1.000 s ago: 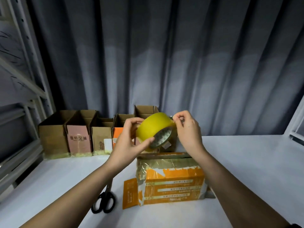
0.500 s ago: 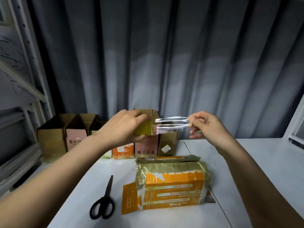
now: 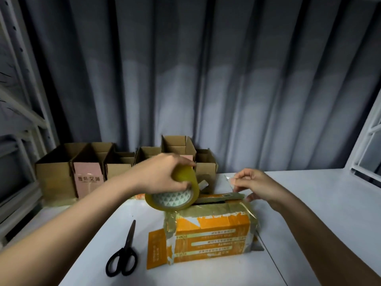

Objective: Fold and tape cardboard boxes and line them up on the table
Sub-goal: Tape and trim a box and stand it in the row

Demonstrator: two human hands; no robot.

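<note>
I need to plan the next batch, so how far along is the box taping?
Done: six open boxes stand lined up by the curtain. In hand: the left hand grips the tape roll and the right hand pinches the tape end above the orange box. Left: taping it, then lining it up.

Glossy yellow tape roll (image 3: 176, 192), matt brown cardboard boxes (image 3: 55, 178), smooth white table (image 3: 309, 203)

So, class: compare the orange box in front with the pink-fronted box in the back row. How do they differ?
The orange box lies on its side near the person, wrapped in tape, its print sideways; the pink-fronted box stands upright in the row against the curtain, top open. The orange box stands alone beside the scissors; the pink-fronted box is flanked by plain brown boxes. Both are cardboard and rest on the white table.
</note>
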